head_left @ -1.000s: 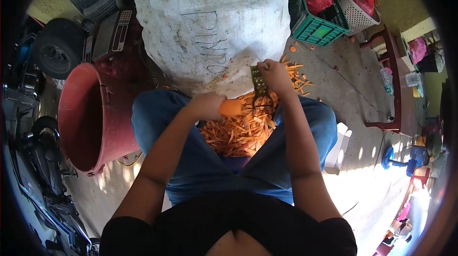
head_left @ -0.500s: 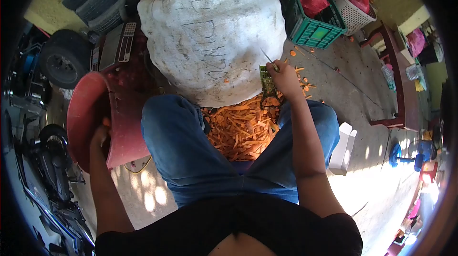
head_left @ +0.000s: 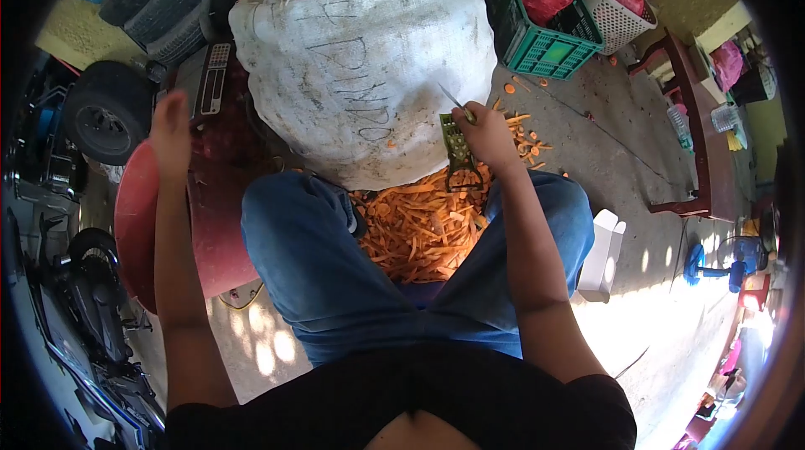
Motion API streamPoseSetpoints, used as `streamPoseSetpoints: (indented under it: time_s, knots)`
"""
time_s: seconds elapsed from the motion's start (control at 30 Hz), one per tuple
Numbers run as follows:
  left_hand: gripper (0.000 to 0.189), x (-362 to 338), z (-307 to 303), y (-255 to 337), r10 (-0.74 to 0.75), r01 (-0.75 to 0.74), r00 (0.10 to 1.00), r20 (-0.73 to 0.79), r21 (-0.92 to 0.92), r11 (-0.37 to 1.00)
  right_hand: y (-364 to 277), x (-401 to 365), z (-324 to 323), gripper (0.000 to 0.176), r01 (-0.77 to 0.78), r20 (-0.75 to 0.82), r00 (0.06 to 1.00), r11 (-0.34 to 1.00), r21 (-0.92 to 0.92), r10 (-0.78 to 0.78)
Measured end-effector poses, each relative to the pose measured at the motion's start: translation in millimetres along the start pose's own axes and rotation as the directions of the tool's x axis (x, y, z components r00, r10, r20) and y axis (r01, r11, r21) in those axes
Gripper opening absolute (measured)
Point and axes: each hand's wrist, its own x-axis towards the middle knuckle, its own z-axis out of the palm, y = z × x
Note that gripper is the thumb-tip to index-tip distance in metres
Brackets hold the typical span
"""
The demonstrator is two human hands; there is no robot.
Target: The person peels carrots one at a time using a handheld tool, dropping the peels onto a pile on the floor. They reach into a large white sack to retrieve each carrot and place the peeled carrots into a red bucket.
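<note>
The left hand (head_left: 172, 131) is blurred; finger outlines are indistinct, and whether the fingers are spread or pressed together cannot be told. The left forearm (head_left: 176, 257) crosses in front of the red bucket (head_left: 222, 236), covering most of its mouth; the contents cannot be seen. The top of the white sack (head_left: 369, 64) is cut off by the upper edge of the view. Under the orange peels (head_left: 428, 236), only a strip of purple rim (head_left: 419, 292) shows at the near side; the rest is covered by peels and legs. The outer view is dark and curved by the lens.

Left arm: extended forward at the person's left, elbow nearly straight, hand above the far rim of the bucket, fingers directed away from the body. Right arm: extended forward, elbow slightly bent, forearm above the right knee.

The right hand (head_left: 490, 140) is closed around the peeler (head_left: 457, 148) and the handle of a knife (head_left: 453, 98). The fingers conceal the gripped ends of both. The knife blade points forward and left, in front of the sack. The peeler hangs toward the body, its forked lower end over the far right of the peels; contact with them cannot be determined.
</note>
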Motion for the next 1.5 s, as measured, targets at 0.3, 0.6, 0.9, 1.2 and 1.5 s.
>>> streamPoseSetpoints:
  time_s: [0.3, 0.6, 0.9, 1.2, 1.5]
  knots:
    - [0.024, 105, 183, 98, 0.34, -0.419, 0.899, 0.275, 0.313, 0.852, -3, -9, -5, 0.017, 0.181, 0.075, 0.981, 0.984, -0.002, -0.18]
    - [0.031, 134, 218, 87, 0.1, -0.611, 0.56, 0.823, 0.328, 0.721, -3, 0, -9, 0.02, 0.161, 0.054, 0.986, 0.987, -0.011, -0.16]
    - [0.044, 151, 213, 123, -0.254, 0.095, 0.45, 0.856, 0.236, 0.967, -5, -2, -8, 0.019, 0.177, 0.081, 0.981, 0.984, 0.008, -0.177]
    - [0.05, 168, 292, 96, 0.193, -0.501, 0.713, 0.674, 0.297, 0.813, -7, 0, -11, 0.021, 0.149, 0.119, 0.982, 0.989, -0.016, -0.146]
    - [0.049, 166, 300, 115, 0.107, -0.495, 0.637, 0.763, 0.299, 0.816, -8, 5, -12, 0.02, 0.135, 0.149, 0.979, 0.991, 0.022, -0.137]
